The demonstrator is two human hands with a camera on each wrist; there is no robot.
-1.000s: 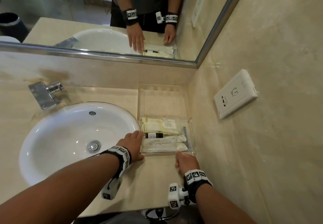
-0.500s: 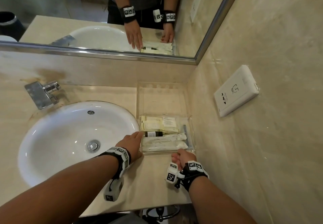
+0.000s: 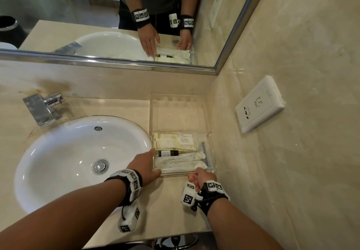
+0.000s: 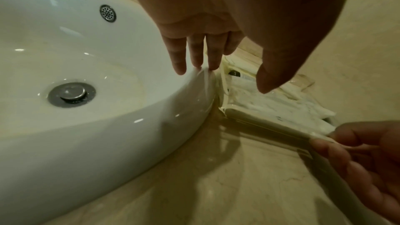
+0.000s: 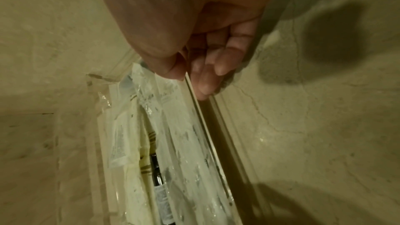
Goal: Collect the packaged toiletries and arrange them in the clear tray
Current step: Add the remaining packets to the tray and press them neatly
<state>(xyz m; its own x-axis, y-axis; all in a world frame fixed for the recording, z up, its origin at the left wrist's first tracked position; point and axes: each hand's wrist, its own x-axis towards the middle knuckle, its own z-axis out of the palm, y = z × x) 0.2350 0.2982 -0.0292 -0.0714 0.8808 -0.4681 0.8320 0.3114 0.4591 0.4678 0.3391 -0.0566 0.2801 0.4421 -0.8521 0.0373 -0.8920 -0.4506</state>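
The clear tray (image 3: pixel 211 152) stands on the counter right of the sink. It holds cream packets (image 3: pixel 171 141), a small dark bottle (image 3: pixel 168 153) and white wrapped packets (image 3: pixel 181 164). A bluish item lies along its right wall. My left hand (image 3: pixel 150 162) lies flat against the tray's left side with straight fingers (image 4: pixel 194 54). My right hand (image 3: pixel 198 175) pinches the tray's near wall (image 5: pixel 207 117) by the right corner, thumb inside and fingers (image 5: pixel 205 83) outside. In the right wrist view, the bottle (image 5: pixel 155 165) shows between the packets.
The white sink (image 3: pixel 58 162) rises close to the tray's left side, with the tap (image 3: pixel 42 107) behind it. A second clear tray section (image 3: pixel 175 113) lies behind, against the mirror wall. The side wall with a socket plate (image 3: pixel 259 105) is close on the right.
My right hand has turned and closed onto the tray's near wall. The left hand has stayed along the tray's left side.
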